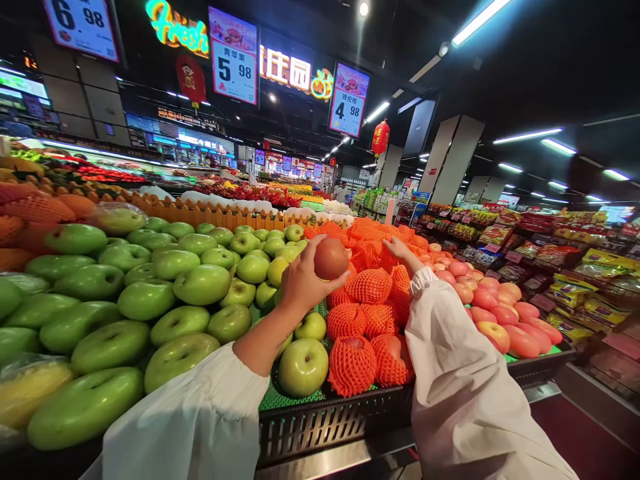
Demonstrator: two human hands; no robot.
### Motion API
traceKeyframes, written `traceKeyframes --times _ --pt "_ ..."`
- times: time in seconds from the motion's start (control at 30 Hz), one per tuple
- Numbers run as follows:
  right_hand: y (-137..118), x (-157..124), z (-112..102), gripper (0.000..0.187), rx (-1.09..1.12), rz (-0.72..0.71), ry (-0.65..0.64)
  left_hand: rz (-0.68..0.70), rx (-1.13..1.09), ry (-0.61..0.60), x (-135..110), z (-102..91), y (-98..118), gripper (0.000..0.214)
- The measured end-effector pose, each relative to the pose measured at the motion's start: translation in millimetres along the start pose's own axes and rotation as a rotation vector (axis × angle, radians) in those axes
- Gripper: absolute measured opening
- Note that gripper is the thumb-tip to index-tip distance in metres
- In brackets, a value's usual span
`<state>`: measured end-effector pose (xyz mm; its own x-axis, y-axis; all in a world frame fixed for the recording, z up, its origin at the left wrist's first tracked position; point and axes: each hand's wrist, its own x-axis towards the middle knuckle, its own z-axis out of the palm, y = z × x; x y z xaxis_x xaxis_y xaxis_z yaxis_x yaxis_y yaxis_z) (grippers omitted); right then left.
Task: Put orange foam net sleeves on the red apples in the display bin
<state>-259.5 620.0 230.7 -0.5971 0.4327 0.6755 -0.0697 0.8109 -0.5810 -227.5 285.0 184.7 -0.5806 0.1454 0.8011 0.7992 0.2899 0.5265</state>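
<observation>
In my left hand (307, 277) is a reddish-brown round fruit that looks like an apple (331, 259), bare of any net. My fingers and thumb wrap its sides, and it is raised above the fruit display. Farther forward, my right hand (399, 250) reaches among the orange foam nets (369, 252), its fingers bent in; what they grip is partly hidden. Below both hands lie several fruits in orange foam net sleeves (353, 363). Green apples (203, 283) are heaped to the left of my left hand, and pinkish-red apples (493, 303) lie right of my right arm.
A black slotted crate edge (320, 427) runs along the front of the display. Behind the fruit stands a low orange picket fence (220, 212). Snack shelves (505, 247) line the right side. Price signs (233, 57) hang overhead.
</observation>
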Motion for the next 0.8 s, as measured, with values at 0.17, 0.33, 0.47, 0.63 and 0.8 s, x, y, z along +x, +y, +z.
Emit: traceKeyframes --times 0.17,0.33,0.47,0.63,0.8 --pt "-63.3 -10.3 -14.2 0.027 0.365 -0.002 0.175 -0.394 -0.466 -0.004 8.0 7.7 -3.7 0.066" --pt "-118.7 -71.6 12.7 0.04 0.92 -0.007 -0.017 -0.825 -0.883 -0.057 17.5 5.1 -6.3 0.048" --pt "-118.4 -107.1 42.6 0.047 0.918 0.141 -0.108 -0.887 -1.112 -0.003 21.3 -2.6 -4.1 0.056" --pt "-104.7 -110.7 52.6 0.048 0.919 0.144 -0.232 -0.904 -1.212 -0.021 19.4 -3.4 -0.7 0.063" --pt "-110.8 -112.1 44.4 0.046 0.927 0.095 -0.29 -0.86 -1.242 -0.051 16.3 0.6 -0.7 0.065"
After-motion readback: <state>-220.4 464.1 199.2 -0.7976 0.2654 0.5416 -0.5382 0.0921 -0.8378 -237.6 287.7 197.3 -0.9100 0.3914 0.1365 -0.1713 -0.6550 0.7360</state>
